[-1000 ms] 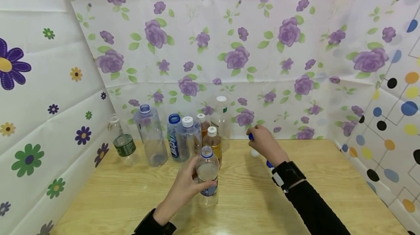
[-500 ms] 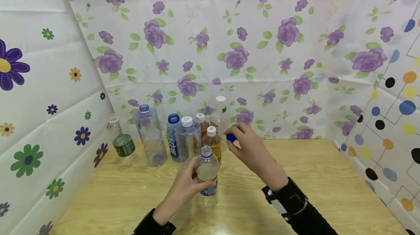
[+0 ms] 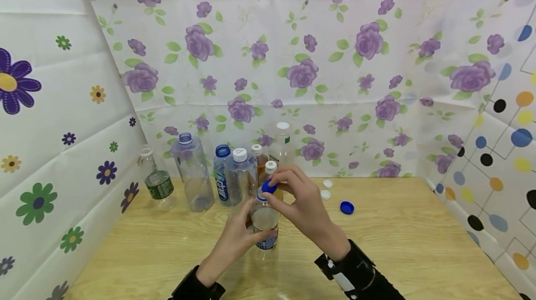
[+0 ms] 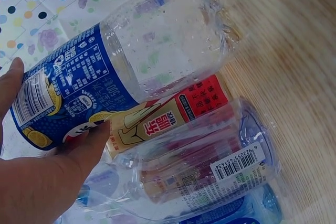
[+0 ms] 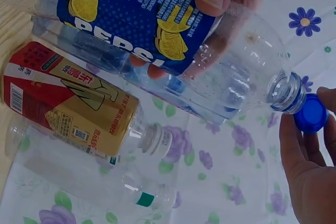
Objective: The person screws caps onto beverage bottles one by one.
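Observation:
My left hand (image 3: pixel 232 235) grips a clear Pepsi bottle (image 3: pixel 265 218) round its middle; the bottle stands upright on the table. Its blue label with lemon slices (image 4: pixel 79 85) shows in the left wrist view. Between the thumb and fingers of my right hand (image 3: pixel 307 200) is a blue bottle cap (image 5: pixel 311 114), pinched at the rim of the bottle's mouth (image 5: pixel 289 94). The cap is tilted and does not sit squarely over the opening. Right behind the bottle stands a drink bottle with a red and gold label (image 5: pixel 73 98) and a white cap.
Several other bottles stand at the back: a green-labelled one (image 3: pixel 159 185), a wide uncapped one (image 3: pixel 192 174), a blue-labelled one (image 3: pixel 221 179), and a tall white-capped one (image 3: pixel 282 149). Two white caps (image 3: pixel 325 194) and a blue cap (image 3: pixel 346 207) lie on the table (image 3: pixel 398 235) at right.
My right hand has come leftward from the loose caps on the right, bringing a blue cap to the Pepsi bottle's mouth. The left hand and bottle have stayed in place.

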`<state>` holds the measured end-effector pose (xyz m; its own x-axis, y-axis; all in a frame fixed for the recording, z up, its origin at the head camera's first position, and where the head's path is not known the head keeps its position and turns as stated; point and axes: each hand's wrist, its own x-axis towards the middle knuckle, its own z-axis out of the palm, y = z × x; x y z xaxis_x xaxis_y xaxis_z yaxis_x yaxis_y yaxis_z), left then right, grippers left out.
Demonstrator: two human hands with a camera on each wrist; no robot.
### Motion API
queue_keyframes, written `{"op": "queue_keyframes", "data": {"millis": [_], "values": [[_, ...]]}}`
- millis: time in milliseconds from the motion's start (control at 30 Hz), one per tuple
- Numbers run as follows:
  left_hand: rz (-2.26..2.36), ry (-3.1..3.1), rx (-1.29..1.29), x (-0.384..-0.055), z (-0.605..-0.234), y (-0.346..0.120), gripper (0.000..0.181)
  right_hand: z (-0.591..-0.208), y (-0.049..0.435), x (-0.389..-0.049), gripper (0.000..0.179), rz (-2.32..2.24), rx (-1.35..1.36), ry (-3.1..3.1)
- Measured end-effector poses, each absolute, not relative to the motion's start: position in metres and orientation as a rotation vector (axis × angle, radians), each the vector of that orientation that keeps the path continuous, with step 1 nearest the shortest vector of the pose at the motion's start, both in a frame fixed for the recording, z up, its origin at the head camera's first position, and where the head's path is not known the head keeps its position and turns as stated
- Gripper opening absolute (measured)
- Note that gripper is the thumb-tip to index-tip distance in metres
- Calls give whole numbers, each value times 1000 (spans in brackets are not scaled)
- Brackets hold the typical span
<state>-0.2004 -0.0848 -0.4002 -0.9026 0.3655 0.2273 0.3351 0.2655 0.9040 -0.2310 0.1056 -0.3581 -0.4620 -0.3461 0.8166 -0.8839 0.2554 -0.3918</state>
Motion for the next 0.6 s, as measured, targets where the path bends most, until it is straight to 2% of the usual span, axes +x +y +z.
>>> {"op": "queue_keyframes", "data": {"millis": [267, 600], "values": [[1765, 2486, 734, -221, -433, -89, 82, -359, 105, -233, 22, 1129, 1115, -2025], [1774, 2485, 747, -222, -434, -90, 81, -345, 106, -232, 16, 1062, 1144, -2168]]}}
